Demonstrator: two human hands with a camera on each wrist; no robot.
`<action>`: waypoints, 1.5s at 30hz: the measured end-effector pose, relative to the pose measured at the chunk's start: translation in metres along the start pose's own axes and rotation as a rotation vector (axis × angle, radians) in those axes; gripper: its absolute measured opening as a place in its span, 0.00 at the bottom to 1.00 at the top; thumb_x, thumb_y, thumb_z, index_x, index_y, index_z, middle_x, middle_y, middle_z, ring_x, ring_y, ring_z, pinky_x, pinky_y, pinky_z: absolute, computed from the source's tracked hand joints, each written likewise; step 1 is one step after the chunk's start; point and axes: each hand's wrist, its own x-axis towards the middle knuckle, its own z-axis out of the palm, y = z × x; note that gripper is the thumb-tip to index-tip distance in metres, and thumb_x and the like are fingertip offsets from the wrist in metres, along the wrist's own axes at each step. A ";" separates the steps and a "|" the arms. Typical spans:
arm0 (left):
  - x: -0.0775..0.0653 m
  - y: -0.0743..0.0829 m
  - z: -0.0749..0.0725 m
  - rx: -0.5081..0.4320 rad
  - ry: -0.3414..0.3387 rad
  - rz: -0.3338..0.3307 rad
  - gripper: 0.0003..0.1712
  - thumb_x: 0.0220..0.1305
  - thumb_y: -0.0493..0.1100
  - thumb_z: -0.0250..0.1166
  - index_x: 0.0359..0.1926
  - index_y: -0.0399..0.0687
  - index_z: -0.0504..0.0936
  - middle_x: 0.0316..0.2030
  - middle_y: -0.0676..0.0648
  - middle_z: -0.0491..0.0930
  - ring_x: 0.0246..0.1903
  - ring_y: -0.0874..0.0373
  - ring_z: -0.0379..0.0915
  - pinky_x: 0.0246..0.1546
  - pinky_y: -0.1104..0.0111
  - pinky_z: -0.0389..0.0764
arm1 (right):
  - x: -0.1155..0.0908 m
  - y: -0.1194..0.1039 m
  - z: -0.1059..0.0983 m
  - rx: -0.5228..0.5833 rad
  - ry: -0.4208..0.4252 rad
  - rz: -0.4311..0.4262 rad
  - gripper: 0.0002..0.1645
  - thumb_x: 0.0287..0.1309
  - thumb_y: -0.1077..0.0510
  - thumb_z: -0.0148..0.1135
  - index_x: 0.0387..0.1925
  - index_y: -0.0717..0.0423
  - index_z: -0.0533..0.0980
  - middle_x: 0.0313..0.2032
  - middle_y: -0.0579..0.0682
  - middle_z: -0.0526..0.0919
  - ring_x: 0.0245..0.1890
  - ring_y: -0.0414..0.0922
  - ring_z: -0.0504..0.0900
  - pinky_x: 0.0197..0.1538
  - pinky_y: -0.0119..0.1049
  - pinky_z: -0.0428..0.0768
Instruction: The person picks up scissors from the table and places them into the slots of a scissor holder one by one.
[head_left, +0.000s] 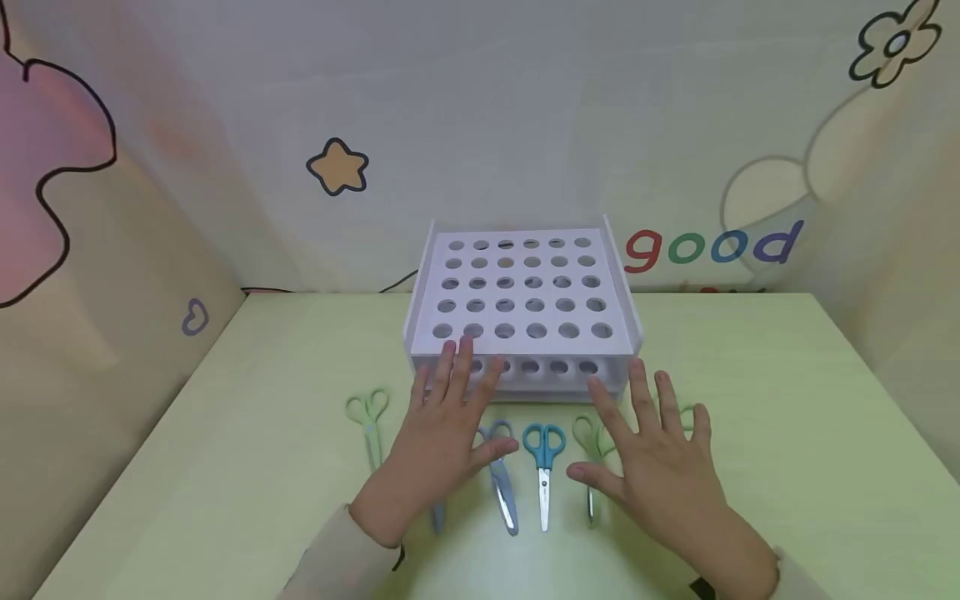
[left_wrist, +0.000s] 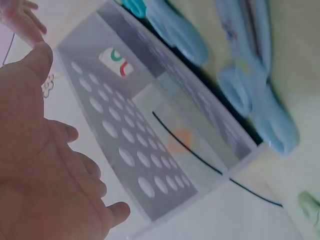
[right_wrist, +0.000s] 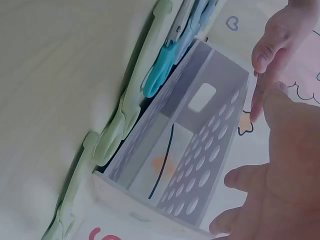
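Note:
Both hands hover with fingers spread above a row of scissors, in front of a white rack (head_left: 520,294) pierced by rows of round holes. My left hand (head_left: 438,433) partly covers one blue-grey pair of scissors (head_left: 438,518); another blue-grey pair (head_left: 504,492) lies by its thumb. Between the hands lie teal-handled scissors (head_left: 544,457). Beneath my right hand (head_left: 663,467) are light green scissors (head_left: 592,437), partly hidden, and more green handles (head_left: 687,414) show behind its fingers. Farther left lie green scissors (head_left: 369,421). Neither hand holds anything.
A pale green table (head_left: 225,467) carries everything. Behind it stands a light cloth backdrop (head_left: 487,108) with a star, flowers and the coloured word "good" (head_left: 712,247). A thin black cable (head_left: 397,282) runs behind the rack's left side.

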 end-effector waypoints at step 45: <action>0.044 -0.076 -0.029 -0.038 0.161 -0.159 0.66 0.56 0.67 0.73 0.80 0.39 0.47 0.78 0.32 0.44 0.74 0.39 0.46 0.63 0.41 0.62 | 0.028 0.093 -0.029 0.262 -0.083 0.044 0.55 0.69 0.40 0.61 0.79 0.63 0.44 0.76 0.71 0.34 0.72 0.74 0.47 0.57 0.77 0.55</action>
